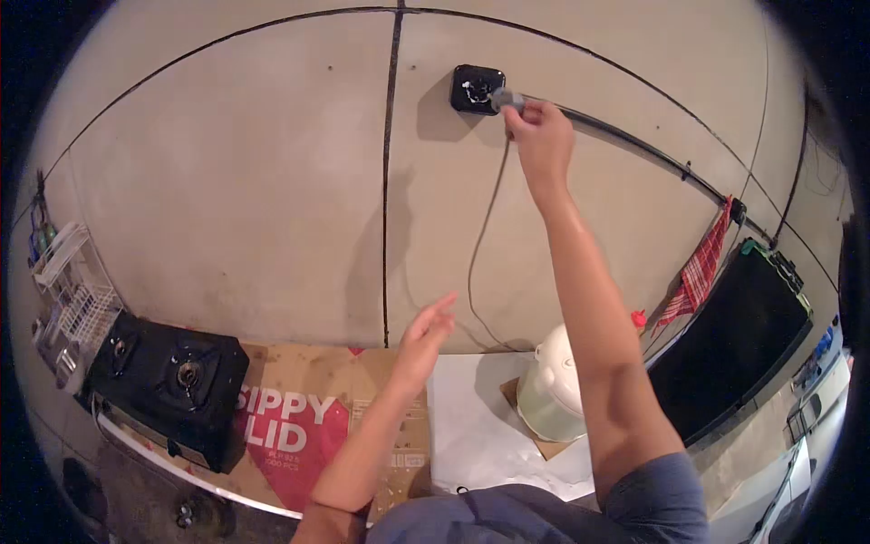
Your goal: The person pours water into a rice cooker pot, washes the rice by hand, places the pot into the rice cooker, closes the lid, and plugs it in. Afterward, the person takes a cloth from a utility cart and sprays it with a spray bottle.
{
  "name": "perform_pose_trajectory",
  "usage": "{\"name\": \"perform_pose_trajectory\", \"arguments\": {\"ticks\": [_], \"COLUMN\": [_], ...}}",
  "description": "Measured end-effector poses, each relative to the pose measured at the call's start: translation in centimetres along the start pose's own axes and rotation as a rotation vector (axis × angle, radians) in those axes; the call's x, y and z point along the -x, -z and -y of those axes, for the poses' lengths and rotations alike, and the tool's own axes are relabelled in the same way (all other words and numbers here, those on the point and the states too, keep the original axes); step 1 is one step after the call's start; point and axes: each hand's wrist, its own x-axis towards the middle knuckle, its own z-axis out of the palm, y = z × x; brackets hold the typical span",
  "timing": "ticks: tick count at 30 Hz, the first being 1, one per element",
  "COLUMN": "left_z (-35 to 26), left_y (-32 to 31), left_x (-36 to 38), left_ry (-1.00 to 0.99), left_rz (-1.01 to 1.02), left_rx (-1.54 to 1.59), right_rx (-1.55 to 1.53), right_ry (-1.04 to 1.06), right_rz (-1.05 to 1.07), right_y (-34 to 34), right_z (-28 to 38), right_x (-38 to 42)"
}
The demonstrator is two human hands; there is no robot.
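High on the wall, my right hand (544,131) pinches a grey power plug (507,100) at the right edge of a black wall socket (461,91). From the plug a thin grey cord (489,213) hangs down the wall to behind a white and pale green rice cooker (549,392), partly hidden by my right arm. The cooker stands on a piece of brown cardboard (549,449). My left hand (424,343) is held in front of the wall, above the counter, with fingers stretched out and nothing in them.
A black gas stove (172,385) stands on the left, beside printed cardboard (299,435) covering the counter. White wire racks (86,304) are at far left. A red checked cloth (702,267) hangs above a large black panel (734,344) on the right.
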Motion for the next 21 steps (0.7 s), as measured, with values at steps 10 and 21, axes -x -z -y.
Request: {"name": "perform_pose_trajectory", "arguments": {"ticks": [10,21], "left_z": [8.4,11.0], "left_y": [1.9,3.8], "left_x": [3.6,2.6], "left_ry": [0.318,0.360], "left_rz": [-0.045,-0.075], "left_rx": [0.128,0.132], "right_rx": [0.178,0.264], "right_ry": [0.009,-0.178], "right_rz": [0.101,0.361], "right_y": [-5.9,-5.8], "right_z": [-2.8,-3.9], "right_x": [-4.5,-6.9]}}
